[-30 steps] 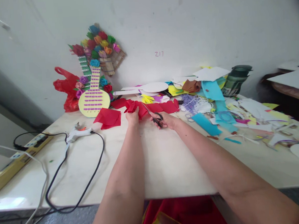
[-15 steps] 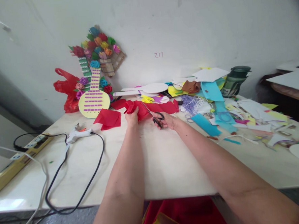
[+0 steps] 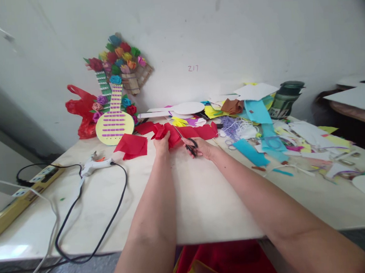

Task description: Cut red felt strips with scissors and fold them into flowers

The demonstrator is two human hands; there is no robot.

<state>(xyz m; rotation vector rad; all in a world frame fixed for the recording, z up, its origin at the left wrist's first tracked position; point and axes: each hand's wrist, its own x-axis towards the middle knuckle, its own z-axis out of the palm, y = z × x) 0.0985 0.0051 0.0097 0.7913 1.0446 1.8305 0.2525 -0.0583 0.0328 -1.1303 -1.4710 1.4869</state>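
My left hand (image 3: 162,141) grips a folded piece of red crepe paper (image 3: 160,131), its fingers partly hidden by the paper. Black-handled scissors (image 3: 191,146) are in my right hand (image 3: 200,148), fingers through the handles. Their blades point up and left, over the red paper and close to my left hand. A longer red strip (image 3: 202,131) stretches to the right behind the scissors. On the left lies a separate red square piece (image 3: 131,146), flat on the table.
A white glue gun (image 3: 94,164) with a looping black cord lies left, near a yellow power strip (image 3: 34,191). Behind it stand a yellow paper guitar (image 3: 115,126) and paper flowers (image 3: 120,54). Paper scraps (image 3: 309,141) and a green bottle (image 3: 287,99) occupy the right.
The scissors' handles have come closer together in my right hand. My left hand still holds the red paper in nearly the same place.
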